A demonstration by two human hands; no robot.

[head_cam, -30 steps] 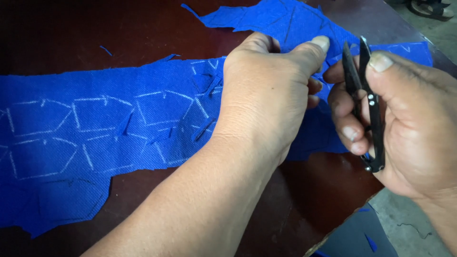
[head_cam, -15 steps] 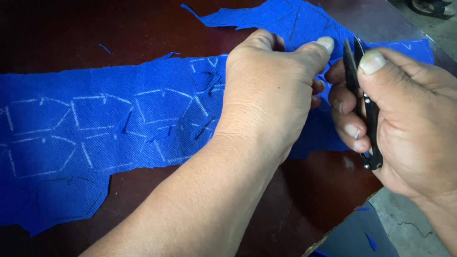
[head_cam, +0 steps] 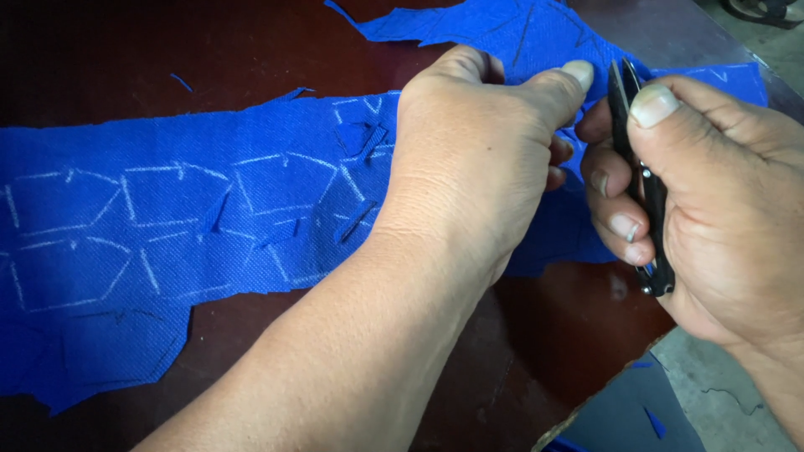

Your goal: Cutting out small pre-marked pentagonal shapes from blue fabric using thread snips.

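Your left hand [head_cam: 481, 159] pinches the blue fabric [head_cam: 209, 226] that lies spread across the dark desk [head_cam: 544, 351], toward its right edge. Your right hand [head_cam: 712, 201] is closed around black thread snips [head_cam: 641, 184], their tips just beside your left thumb. Small blue scraps [head_cam: 180, 81] lie near the far edge.

Spread flat across the table [head_cam: 251, 50], running left to right — cloth [head_cam: 167, 226], marked with chalk outlines [head_cam: 75, 268]. Resting on the cloth's right part: left hand [head_cam: 477, 159], pinching its far edge. Just right of it, nearly touching: right hand [head_cam: 720, 218], closed around snips [head_cam: 641, 180], blades pointing away, close beside the left thumb. Beyond both hands — more cloth. Scattered on the cloth, left of the hands: small cut scraps [head_cam: 219, 209]. Beyond the table's right edge, lower down: floor [head_cam: 720, 393].
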